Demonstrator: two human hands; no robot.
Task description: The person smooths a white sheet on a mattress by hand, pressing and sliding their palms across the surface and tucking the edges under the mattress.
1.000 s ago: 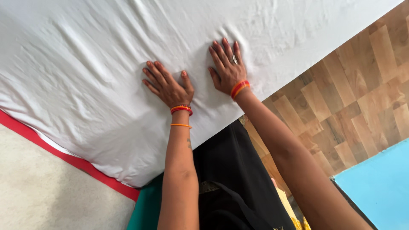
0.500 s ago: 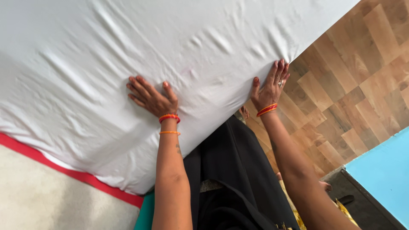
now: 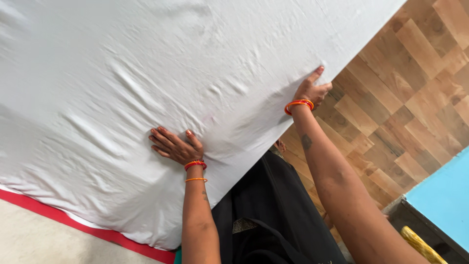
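Note:
A large white sheet [image 3: 171,73] lies spread and wrinkled over a flat surface. My left hand [image 3: 173,146] rests flat on it near the front edge, fingers spread, with orange and red bangles at the wrist. My right hand [image 3: 311,89] is at the sheet's right edge, fingers curled over the edge and gripping the cloth, with orange bangles at its wrist. My black garment [image 3: 273,215] shows below, between my arms.
A red band [image 3: 73,222] runs under the sheet's lower left edge, above a beige surface [image 3: 34,242]. A wooden patterned floor [image 3: 405,98] lies to the right. A light blue panel [image 3: 447,195] and a yellow object [image 3: 422,244] sit at the lower right.
My right hand has slid right along the sheet to its edge and curled onto it. My left hand has stayed flat on the sheet, a little farther left.

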